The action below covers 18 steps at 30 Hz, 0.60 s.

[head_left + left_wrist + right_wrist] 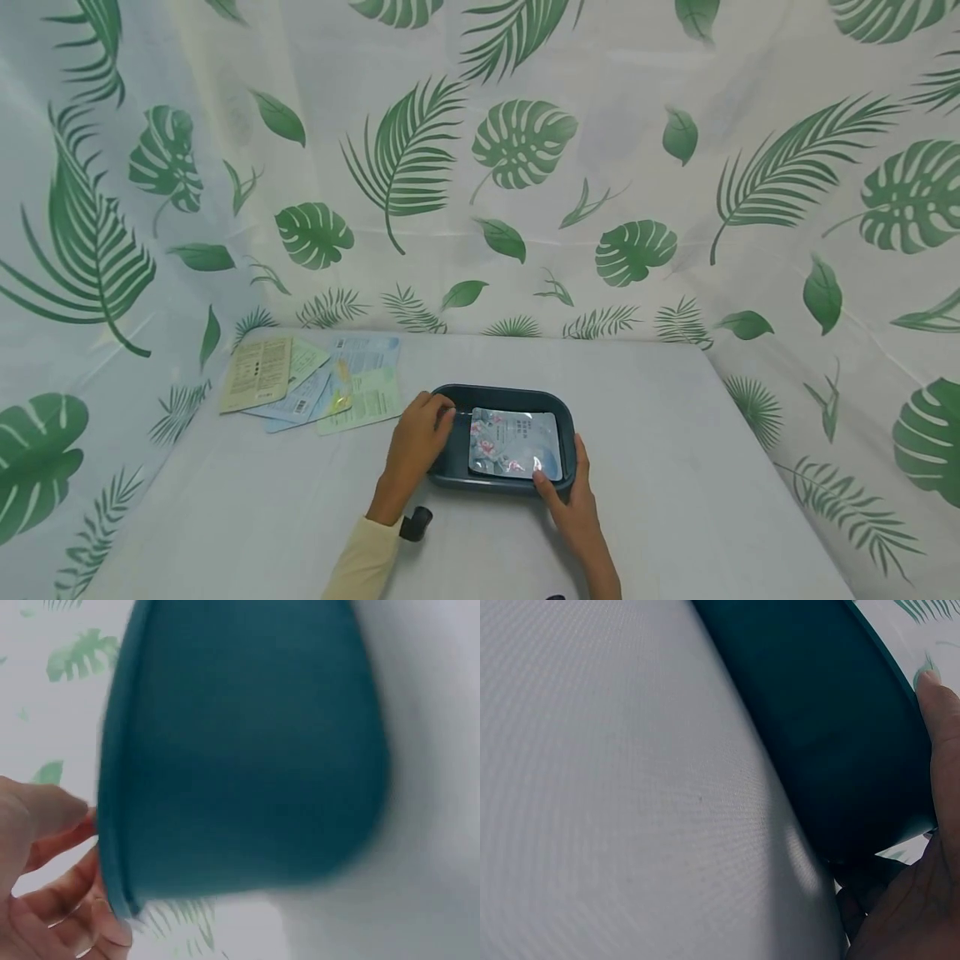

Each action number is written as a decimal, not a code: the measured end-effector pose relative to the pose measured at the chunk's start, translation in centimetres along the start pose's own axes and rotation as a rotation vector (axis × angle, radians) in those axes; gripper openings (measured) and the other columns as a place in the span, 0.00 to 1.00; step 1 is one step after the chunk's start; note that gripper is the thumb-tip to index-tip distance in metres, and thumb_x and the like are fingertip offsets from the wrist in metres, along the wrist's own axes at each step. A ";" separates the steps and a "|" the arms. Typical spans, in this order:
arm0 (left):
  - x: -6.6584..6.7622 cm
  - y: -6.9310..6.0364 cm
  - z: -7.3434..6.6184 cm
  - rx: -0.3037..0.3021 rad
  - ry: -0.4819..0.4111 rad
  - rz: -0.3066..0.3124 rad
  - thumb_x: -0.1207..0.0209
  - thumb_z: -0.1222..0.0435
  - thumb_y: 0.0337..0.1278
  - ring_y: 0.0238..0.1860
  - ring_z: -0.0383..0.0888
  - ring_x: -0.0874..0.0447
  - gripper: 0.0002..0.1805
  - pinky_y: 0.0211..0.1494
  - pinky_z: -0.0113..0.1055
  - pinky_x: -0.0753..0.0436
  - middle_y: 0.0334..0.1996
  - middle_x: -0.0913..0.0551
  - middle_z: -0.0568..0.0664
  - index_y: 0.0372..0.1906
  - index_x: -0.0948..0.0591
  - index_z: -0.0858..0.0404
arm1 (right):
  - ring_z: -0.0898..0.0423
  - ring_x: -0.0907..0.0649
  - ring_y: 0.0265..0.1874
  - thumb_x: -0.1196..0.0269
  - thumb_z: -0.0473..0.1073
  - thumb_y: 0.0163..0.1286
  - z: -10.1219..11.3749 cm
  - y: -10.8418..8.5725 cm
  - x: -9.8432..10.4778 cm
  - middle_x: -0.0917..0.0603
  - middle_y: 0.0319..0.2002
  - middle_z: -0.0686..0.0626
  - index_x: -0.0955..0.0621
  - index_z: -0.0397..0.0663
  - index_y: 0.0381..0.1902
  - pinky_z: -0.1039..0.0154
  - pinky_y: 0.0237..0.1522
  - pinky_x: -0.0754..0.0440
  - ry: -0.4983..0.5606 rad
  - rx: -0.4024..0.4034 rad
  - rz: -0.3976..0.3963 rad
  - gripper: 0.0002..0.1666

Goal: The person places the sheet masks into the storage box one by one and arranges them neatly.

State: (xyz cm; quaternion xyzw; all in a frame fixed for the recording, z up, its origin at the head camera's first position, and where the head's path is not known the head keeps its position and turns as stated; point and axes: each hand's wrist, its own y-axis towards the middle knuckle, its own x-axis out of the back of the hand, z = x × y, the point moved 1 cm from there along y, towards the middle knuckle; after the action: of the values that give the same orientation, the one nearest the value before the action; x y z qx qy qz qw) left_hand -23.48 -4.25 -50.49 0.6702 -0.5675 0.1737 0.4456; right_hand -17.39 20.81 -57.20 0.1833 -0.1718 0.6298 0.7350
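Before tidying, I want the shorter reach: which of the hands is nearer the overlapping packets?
Left. The left hand is just right of the packets, at the left end of the tray; the right hand grips its opposite end, farther.

Lower centre: right hand (576,508) grips a tray (452,457) holding a packet (516,443); left hand (417,437) at its left end; packets (258,371) centre-left.

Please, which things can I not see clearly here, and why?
Head view: print on the flowered packet is too small to read.
Head view: anything under that packet is hidden by it.
Left wrist view: the inside of the dark tray is hidden by its outer wall.
Right wrist view: part of the right hand is cut off by the right edge.
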 end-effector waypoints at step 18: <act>1.0 -2.5 9.5 0.281 0.144 0.278 0.42 0.59 0.66 0.74 0.74 0.59 0.27 0.70 0.69 0.49 0.74 0.47 0.71 0.68 0.29 0.61 | 0.33 0.49 0.75 0.38 0.56 0.67 0.2 -0.1 0.0 0.53 0.78 0.38 0.60 0.57 0.79 0.32 0.70 0.48 -0.001 -0.005 0.000 0.56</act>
State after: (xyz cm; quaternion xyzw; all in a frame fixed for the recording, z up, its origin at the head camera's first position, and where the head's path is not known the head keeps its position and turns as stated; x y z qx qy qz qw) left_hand -23.50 -12.53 -55.92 0.6267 -0.5914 0.3584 0.3591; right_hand -17.31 20.72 -57.07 0.1819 -0.1737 0.6292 0.7354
